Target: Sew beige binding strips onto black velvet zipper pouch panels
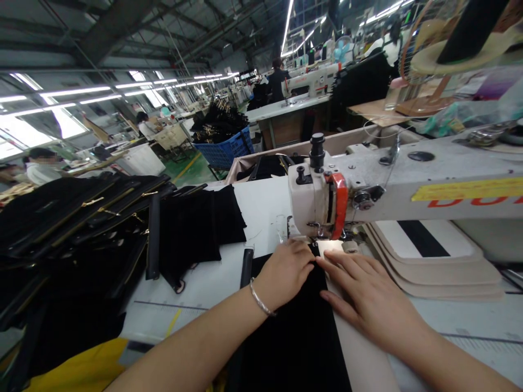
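Observation:
A black fabric piece (294, 332) runs from the bottom edge up to the needle area of a white sewing machine (310, 196). Beside and partly beneath it lies a pale beige panel (363, 354). My left hand (286, 272), with a silver bangle at the wrist, has its fingers bent and pinched onto the black fabric just in front of the presser foot. Stretched flat across the beige panel, my right hand (363, 288) has its fingers spread, the tips at the seam where both materials meet. The needle point is hard to make out.
Black zippered pieces (81, 218) are heaped on the left, with more black fabric (196, 223) beside them. Beige panels (441, 272) are stacked under the machine arm. Behind stand a blue crate (224, 147), another sewing machine (312, 81) and a fan (429, 49); people sit farther off.

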Demonstrator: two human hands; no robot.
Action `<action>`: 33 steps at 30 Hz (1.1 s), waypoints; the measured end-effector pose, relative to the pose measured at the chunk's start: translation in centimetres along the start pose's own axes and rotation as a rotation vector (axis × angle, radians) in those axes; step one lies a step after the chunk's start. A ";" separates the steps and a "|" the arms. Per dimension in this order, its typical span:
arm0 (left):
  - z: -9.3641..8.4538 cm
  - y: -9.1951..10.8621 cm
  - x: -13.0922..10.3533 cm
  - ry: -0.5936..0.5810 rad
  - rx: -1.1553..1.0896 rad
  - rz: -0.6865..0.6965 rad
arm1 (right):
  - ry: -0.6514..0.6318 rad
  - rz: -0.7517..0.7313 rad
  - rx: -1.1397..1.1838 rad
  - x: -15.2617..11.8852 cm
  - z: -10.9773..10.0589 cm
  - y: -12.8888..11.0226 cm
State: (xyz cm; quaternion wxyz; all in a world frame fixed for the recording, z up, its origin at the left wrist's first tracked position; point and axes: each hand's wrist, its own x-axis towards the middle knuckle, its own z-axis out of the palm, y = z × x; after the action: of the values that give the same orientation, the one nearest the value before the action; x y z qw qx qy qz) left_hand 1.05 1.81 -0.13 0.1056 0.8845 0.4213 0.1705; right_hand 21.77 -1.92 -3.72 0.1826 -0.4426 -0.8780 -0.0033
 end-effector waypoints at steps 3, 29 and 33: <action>0.0 0.1 -1.2 -0.025 -0.015 0.084 | 0.013 -0.001 0.005 -0.1 0.0 0.0; -1.7 5.9 -12.5 -0.274 -0.031 0.395 | 0.133 -0.322 -0.247 -9.9 -3.9 -6.7; -2.3 5.9 -12.0 -0.298 -0.072 0.358 | 0.148 -0.315 -0.265 -10.3 -4.0 -7.0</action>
State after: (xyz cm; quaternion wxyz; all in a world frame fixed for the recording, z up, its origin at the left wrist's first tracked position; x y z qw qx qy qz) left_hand -2.73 -11.17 1.35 0.1659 0.9562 0.2312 0.0689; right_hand 23.16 -14.85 -2.19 0.1841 -0.3184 -0.9124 -0.1797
